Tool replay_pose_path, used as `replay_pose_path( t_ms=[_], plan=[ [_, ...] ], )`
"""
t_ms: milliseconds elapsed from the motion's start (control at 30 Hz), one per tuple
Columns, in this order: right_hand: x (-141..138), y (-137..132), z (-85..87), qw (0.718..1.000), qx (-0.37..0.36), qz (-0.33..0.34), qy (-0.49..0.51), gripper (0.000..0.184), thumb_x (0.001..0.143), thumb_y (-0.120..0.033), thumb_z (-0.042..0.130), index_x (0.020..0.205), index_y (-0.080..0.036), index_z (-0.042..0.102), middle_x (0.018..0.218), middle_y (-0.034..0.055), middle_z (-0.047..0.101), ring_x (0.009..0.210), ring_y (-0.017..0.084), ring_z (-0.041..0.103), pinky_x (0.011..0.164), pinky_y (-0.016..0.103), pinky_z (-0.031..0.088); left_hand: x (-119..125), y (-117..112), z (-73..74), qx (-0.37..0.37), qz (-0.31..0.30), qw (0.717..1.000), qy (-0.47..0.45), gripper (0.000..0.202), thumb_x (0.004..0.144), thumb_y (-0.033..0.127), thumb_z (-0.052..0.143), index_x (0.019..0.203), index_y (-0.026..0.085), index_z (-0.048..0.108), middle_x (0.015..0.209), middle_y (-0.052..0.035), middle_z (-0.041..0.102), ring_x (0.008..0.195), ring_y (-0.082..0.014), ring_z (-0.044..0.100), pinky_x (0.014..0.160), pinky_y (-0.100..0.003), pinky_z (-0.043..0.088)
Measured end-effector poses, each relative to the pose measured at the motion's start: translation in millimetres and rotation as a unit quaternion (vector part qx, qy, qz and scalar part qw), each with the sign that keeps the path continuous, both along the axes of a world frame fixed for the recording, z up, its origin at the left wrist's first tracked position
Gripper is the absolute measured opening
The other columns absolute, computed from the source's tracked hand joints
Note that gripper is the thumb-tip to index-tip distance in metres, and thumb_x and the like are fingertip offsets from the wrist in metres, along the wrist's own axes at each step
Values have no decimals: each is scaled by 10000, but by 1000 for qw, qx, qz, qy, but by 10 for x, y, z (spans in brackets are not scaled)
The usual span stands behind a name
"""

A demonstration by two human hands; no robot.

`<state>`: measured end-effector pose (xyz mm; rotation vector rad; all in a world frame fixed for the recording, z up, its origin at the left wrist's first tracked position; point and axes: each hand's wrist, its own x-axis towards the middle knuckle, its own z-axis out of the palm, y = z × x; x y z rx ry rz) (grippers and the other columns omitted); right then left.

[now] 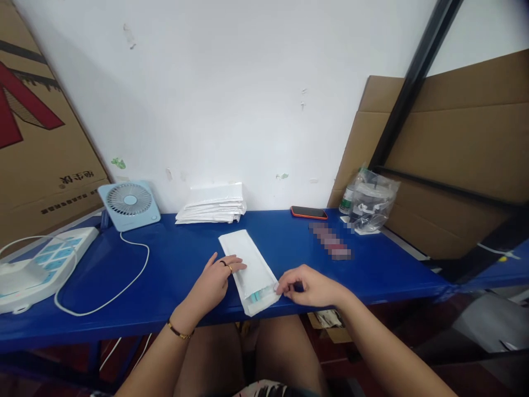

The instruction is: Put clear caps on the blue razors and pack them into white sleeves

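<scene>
Operator: Position of the workpiece?

Manual: Use the white envelope [243, 248] as the dial centre, with 12 o'clock toward the wall [248, 110]. It lies flat on the blue table [177, 264] at the near edge, directly before you. Its long axis runs from 11 o'clock to 5 o'clock. A turquoise item [257, 295] shows at its near end; its full shape is covered.

Operator: State of the left hand?

Manual: Your left hand [217, 278] is at 9 o'clock. Its fingers are extended and relaxed, the foremost fingertips resting on the envelope's upper face; they grasp nothing.

Operator: And the right hand?

Manual: Your right hand [308, 284] is at 3 o'clock, slightly toward 4. Thumb and forefinger are drawn together, pinching the envelope's right edge close to the near end. The remaining fingers are curled.

Operator: Surrounding equipment?

Manual: A stack of flat white packets [212, 204] is at 11 o'clock, against the wall. An orange-edged phone [309, 213] lies at 1 o'clock. At 2 o'clock stands a clear plastic bag [374, 204], with a bottle [346, 199] just beside it. The light-blue fan [130, 204] is at 10 o'clock; the power strip [82, 242] is at 9 o'clock, well apart from your left hand.
</scene>
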<state>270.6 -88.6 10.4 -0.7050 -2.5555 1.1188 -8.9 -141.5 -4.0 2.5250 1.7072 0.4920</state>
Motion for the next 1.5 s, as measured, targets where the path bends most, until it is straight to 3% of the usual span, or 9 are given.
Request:
replay_pose_path(
  t_ms=[167,300,467,600,900,1033,1200,1400,1500],
  plan=[
    [-201,-163,9,983,139,-75,90,216,757,-285,637,957,-205,633,1022,69,609,976,210,536,839,339,428,57,-387,-143,89,47,987,-125,257,826,194,454,1030,243,602,1086,-49,606,983,-186,564,850,-344,441],
    [-527,-99,-111,974,213,-37,69,526,601,-417,766,1064,-233,595,1125,68,559,1067,235,481,905,365,385,197,-653,-277,141,-34,982,-122,158,807,218,513,909,245,630,945,-28,645,934,-177,577,805,-323,420],
    [-721,-82,-193,964,260,-50,28,338,697,-370,707,992,-227,627,1009,57,617,976,221,531,842,354,398,228,-700,-361,151,-42,981,-114,132,802,216,516,866,244,629,879,-14,676,958,-181,581,805,-334,389],
    [-588,-48,-209,973,221,-29,66,414,678,-336,723,1064,-228,617,1107,66,601,1038,209,539,879,324,422,214,-684,-358,157,-33,981,-106,100,775,259,560,850,248,626,900,-6,680,956,-189,581,788,-339,379],
    [-450,17,-278,975,190,-52,105,246,748,-277,657,985,-214,674,1048,75,656,982,201,603,852,315,470,234,-685,-431,175,-18,979,-106,145,745,286,620,885,246,617,917,-9,668,944,-185,579,795,-328,375],
    [-381,17,-256,980,139,-89,111,213,804,-314,588,962,-216,693,1070,82,648,968,201,611,790,303,495,291,-653,-417,163,23,982,-92,194,807,299,573,997,272,603,922,-8,652,904,-176,574,760,-314,382],
    [-281,38,-223,990,97,-36,101,416,613,-410,756,981,-226,693,1178,87,593,1063,255,566,917,368,434,401,-616,-341,111,107,981,-121,196,870,281,440,784,219,605,795,-23,618,792,-174,565,714,-297,401],
    [-439,37,-269,979,96,-114,139,156,828,-291,558,920,-211,655,922,32,673,854,171,620,782,295,475,386,-557,-230,62,216,947,-229,195,844,312,430,756,201,564,1067,-38,564,736,-130,576,622,-247,415],
    [-512,-3,-297,969,150,-144,131,178,827,-252,552,988,-210,617,933,37,652,835,165,602,747,291,474,300,-451,-168,24,225,946,-233,169,794,294,470,682,190,543,932,-19,610,662,-118,560,604,-237,391]
  ],
)
